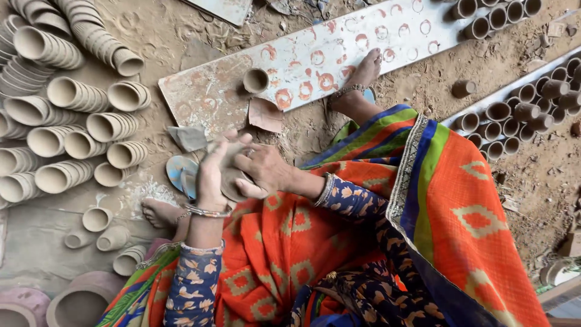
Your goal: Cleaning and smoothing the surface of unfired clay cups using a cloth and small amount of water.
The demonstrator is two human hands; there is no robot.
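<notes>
Hands meet over the lap — left hand (213,171) and right hand (263,169) both closed around one small clay cup (233,181), fingers curled over its rim and sides; cup sits between the palms, just above the orange patterned cloth (284,242). Bangles on both wrists. Long white board (315,60) with red ring marks lies ahead, one lone cup (255,80) standing on it. Nested stacks of cups (66,121) lie on the ground to the left — more upright cups (514,115) crowd a board at right. Bare foot (363,72) rests on the white board.
</notes>
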